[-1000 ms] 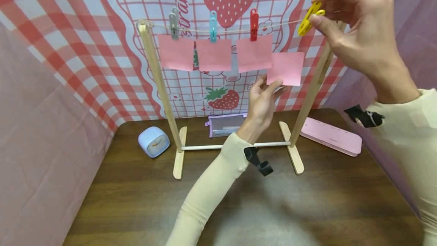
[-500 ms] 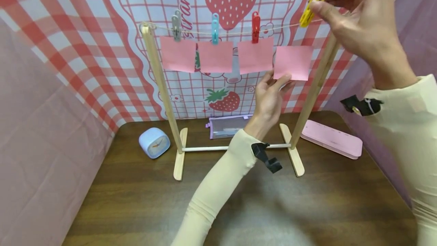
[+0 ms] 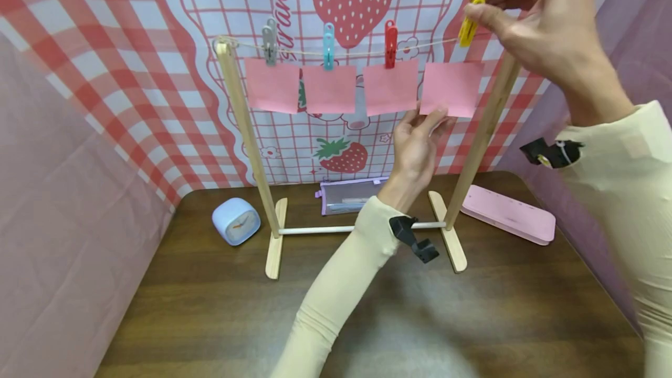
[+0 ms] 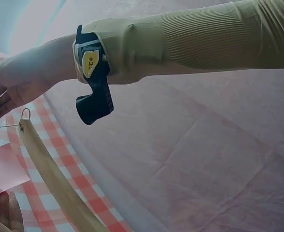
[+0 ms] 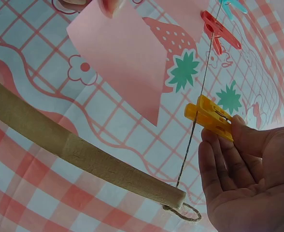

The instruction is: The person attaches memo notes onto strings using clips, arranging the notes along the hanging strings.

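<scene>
My left hand [image 3: 412, 144] pinches a square pink paper note [image 3: 452, 87] by its bottom edge, thumb in front. The note stands upright below the right part of a thin string [image 5: 207, 63], its top edge apart from the string. My right hand [image 3: 548, 31] pinches a yellow clothespin [image 3: 469, 27] by its handle end. In the right wrist view the tip of that clothespin overlaps the string, and the note is beside it. Three more pink notes hang to the left under a grey clothespin [image 3: 270, 42], a light blue clothespin [image 3: 328, 46] and a red clothespin [image 3: 391, 44].
The string runs between two wooden posts [image 3: 247, 144] joined by a white bar [image 3: 315, 230]. On the brown table [image 3: 210, 319] lie a blue clock [image 3: 236, 221], a mesh pencil pouch [image 3: 341, 197] and a pink case [image 3: 508, 214]. A strawberry-print cloth [image 3: 352, 2] hangs behind.
My left hand has raised the note and moved it right, from overlapping the third note to beside it. The yellow clothespin went up slightly, then back down to the string.
</scene>
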Demonstrator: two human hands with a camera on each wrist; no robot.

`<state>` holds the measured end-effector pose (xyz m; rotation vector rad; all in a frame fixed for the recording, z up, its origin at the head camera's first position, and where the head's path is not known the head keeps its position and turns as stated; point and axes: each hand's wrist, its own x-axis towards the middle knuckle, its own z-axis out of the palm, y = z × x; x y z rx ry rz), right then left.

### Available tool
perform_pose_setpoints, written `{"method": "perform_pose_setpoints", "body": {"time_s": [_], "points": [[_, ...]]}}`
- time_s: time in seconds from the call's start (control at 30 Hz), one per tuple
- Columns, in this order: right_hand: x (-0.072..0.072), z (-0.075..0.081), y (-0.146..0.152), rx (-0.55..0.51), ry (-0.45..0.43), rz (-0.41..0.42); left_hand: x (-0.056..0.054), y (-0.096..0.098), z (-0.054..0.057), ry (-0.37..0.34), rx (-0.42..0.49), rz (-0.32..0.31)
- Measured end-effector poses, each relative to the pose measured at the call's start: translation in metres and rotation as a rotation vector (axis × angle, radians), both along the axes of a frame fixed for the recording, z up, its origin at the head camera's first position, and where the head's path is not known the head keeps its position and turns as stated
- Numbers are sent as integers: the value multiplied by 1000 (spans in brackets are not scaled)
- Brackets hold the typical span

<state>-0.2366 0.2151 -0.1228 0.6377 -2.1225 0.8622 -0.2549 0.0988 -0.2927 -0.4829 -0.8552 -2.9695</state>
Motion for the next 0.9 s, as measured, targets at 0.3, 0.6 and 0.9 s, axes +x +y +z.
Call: {"method": "perform_pose_setpoints", "body": {"time_s": [0.3,0.6,0.9], "points": [[1,-2,0,36,-73,-49,1,5,4,11,27,1],[2,-7,3,55,-106,-69,3,4,9,18,28,-15],[5,-14,4,83,-117,-74,5,4,8,17,30,-18]]}}
